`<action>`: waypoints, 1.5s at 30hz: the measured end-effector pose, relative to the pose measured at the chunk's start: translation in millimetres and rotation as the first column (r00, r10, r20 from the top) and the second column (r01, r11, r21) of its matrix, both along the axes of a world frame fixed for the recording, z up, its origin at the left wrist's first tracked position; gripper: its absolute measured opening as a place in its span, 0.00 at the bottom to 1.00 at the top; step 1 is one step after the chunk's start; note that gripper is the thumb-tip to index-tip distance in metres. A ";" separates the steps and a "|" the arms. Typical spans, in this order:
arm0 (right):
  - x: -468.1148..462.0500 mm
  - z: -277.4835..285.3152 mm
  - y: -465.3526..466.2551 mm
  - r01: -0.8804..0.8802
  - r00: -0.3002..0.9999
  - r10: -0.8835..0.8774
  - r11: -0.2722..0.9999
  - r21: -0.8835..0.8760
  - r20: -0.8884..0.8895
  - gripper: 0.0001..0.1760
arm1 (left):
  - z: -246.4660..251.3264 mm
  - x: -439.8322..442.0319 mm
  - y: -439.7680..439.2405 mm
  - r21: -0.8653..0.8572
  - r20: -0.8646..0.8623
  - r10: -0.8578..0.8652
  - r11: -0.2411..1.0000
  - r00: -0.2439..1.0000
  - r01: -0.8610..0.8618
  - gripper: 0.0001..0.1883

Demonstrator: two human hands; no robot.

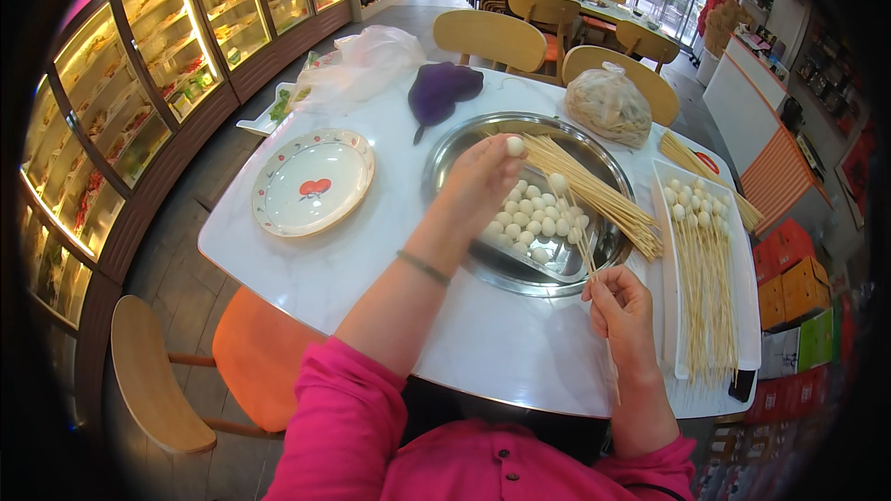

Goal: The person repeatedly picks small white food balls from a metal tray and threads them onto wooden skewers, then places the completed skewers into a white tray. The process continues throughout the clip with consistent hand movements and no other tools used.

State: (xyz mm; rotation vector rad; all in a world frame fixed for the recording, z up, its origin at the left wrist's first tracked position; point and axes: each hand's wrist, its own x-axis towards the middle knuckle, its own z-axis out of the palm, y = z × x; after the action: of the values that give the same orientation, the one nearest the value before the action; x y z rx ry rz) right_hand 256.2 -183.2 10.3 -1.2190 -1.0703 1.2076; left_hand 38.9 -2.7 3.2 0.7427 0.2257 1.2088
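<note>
Between the fingertips of my left hand (480, 181) is a small white peeled egg (515, 146), probably a quail egg, held above a round steel basin (445, 146). My right hand (621, 313) pinches thin bamboo skewers (588, 254) near the basin's front right rim; their upper ends carry white eggs (558, 183). Inside the basin, a metal tray (557, 250) holds many loose eggs (534, 209), and a bundle of bare skewers (592, 191) lies across the basin. To the right, a white rectangular tray (672, 320) contains several skewers with eggs at their far ends.
A floral plate (313, 182) lies at left. Behind the basin are a purple cloth-like item (442, 94), a knotted plastic bag (609, 104) and crumpled plastic (376, 59). More skewers and red-handled scissors (706, 162) lie at far right. An orange-seated chair (257, 362) stands near the left front edge.
</note>
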 end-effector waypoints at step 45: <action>-1.5 0.0 -2.7 0.033 0.998 -0.034 0.999 0.034 0.044 0.04 | 5.2 -1.9 -3.7 0.093 -0.161 0.195 0.979 0.967 -0.182 0.16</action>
State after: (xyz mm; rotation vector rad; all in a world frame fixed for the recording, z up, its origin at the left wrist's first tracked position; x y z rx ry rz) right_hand 254.7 -185.9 10.2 -1.2389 -1.0947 1.1370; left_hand 37.0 -6.4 8.4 0.9091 0.3998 1.3413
